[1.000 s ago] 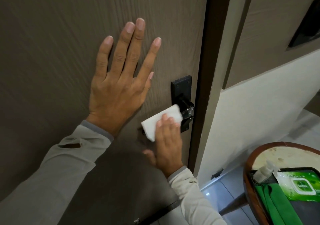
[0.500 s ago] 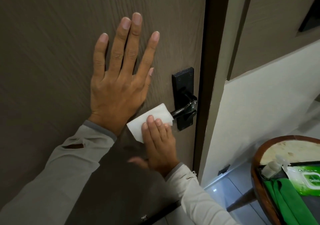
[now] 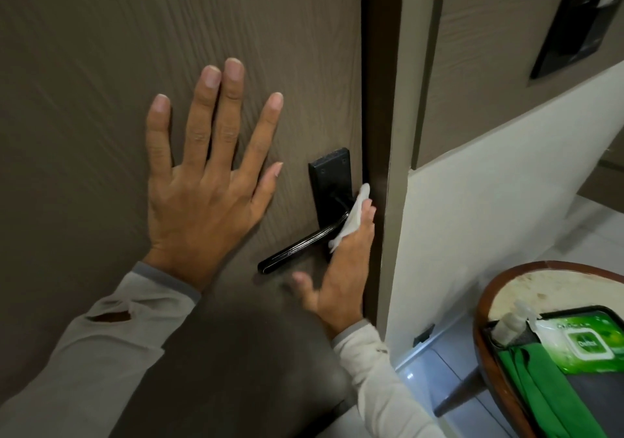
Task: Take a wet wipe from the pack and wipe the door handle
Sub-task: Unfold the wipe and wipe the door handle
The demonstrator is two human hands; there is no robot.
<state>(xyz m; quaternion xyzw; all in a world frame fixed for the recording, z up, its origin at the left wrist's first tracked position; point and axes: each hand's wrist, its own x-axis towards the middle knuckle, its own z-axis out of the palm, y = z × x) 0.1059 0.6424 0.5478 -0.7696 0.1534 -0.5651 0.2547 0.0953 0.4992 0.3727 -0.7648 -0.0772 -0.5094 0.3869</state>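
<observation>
A black lever door handle on a black backplate sits at the right edge of a dark wood-grain door. My right hand presses a crumpled white wet wipe against the handle's base, next to the backplate; the thumb sticks out to the left. The lever's free end is bare. Flat on the door, left of the handle, lies my left hand with fingers spread and nothing in it. The green wet wipe pack, one wipe poking out, lies at the lower right.
A round wooden-rimmed table stands at the lower right, with a dark tray and a green cloth on it. The dark door frame and a white wall are right of the handle. A black panel hangs on the upper wall.
My right hand has slid the wipe rightward along the lever, from its left end to the base by the backplate, uncovering the lever. My left hand stays flat on the door.
</observation>
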